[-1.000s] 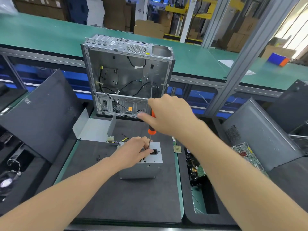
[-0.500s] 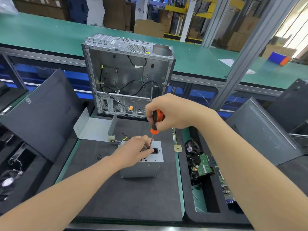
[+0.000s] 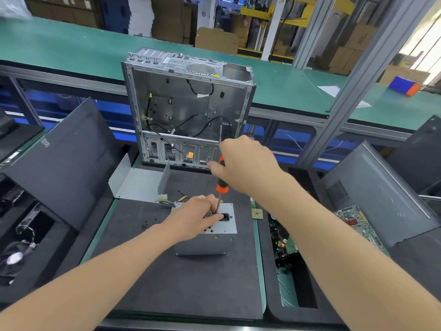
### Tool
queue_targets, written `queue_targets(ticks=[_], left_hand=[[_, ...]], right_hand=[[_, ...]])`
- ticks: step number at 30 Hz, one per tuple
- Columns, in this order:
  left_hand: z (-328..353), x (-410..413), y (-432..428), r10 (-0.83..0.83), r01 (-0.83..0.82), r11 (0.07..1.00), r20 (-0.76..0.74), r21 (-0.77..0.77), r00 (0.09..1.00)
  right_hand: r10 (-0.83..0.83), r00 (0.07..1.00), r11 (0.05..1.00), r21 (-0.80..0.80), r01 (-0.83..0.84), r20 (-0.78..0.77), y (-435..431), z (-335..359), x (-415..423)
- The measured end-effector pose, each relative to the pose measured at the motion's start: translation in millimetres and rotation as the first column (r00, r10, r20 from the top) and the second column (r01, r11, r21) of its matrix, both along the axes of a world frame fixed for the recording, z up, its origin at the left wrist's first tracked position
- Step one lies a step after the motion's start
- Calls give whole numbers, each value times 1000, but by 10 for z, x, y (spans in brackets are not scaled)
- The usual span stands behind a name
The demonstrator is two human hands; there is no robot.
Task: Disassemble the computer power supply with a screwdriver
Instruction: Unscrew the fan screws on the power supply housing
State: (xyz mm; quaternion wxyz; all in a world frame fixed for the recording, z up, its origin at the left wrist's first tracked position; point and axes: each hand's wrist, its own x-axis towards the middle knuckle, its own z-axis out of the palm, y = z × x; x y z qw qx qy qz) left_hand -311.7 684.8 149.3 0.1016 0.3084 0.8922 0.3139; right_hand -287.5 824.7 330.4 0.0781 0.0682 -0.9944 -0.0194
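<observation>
1. Screwdriver (image 3: 222, 187) handle is being gripped by the right hand (image 3: 248, 168), tip being pressed onto the power supply (image 3: 202, 246), 6 o'clock of the case (image 3: 191, 108).
2. Supply is being steadied under the left hand (image 3: 195, 217); shaft pinch: cannot tell.
3. Housing is being judged unopened; more screws likely remaining.

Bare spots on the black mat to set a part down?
Best: the mat, the wide strip between the power supply and the near edge. Left of the power supply there's room, but loose screws. Crowded behind: wires, bracket, computer case.
</observation>
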Motion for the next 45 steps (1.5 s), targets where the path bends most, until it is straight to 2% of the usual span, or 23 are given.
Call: queue_targets(ticks=[4,7,13,14,16,18,19,21,25,28,33,35,36,38,39,41,45], left_hand=[[23,7,-11,-12,12,1000,23,7,1000],[32,11,-5,-15,15,1000,17,1,1000],[9,16,7,9,-9,1000,13,-19,1000],[7,17,9,13,-13,1000,11,-21,1000],[-10,11,12,15,-15,1000,10,-11,1000],[-30,0,13,29,-29,1000,19,1,999],[-35,-7,14,36,-36,999,15,-2,999],[-25,-9,14,28,-28,1000,-1,-9,1000],[11,2,-22,-18,18,1000,15,5,1000],[15,10,-41,-37,37,999,7,14,999],[-18,14,-30,-29,29,1000,9,5,1000],[-27,7,-22,-35,34,999,11,13,999],[-30,6,-21,-32,32,999,10,17,999],[-32,2,-20,-25,25,1000,13,15,1000],[-31,3,-20,-26,26,1000,17,15,1000],[-9,7,-23,-30,29,999,27,25,999],[46,8,-58,-55,52,998,62,40,997]], right_hand=[[287,930,953,-162,-254,229,141,179,-34],[407,853,913,-189,-363,327,227,272,-71],[535,769,845,-222,-487,351,229,273,-26],[530,781,848,-217,-484,331,226,268,0],[403,888,915,-66,-399,223,182,212,45],[168,985,974,152,-170,25,81,106,91],[72,997,982,178,-64,-36,11,77,109],[2,998,991,133,7,-68,-57,5,96],[199,978,980,-42,-196,66,41,43,3],[354,913,928,-195,-317,201,132,140,-9],[471,835,879,-227,-419,286,183,237,-7],[416,879,905,-199,-375,234,173,186,18],[342,927,939,-98,-330,151,150,144,27],[122,991,979,173,-110,-61,76,50,45],[50,993,979,202,-27,-111,19,27,59],[25,996,994,108,-15,-85,-20,-31,39],[200,979,972,-134,-191,52,35,-17,15]])
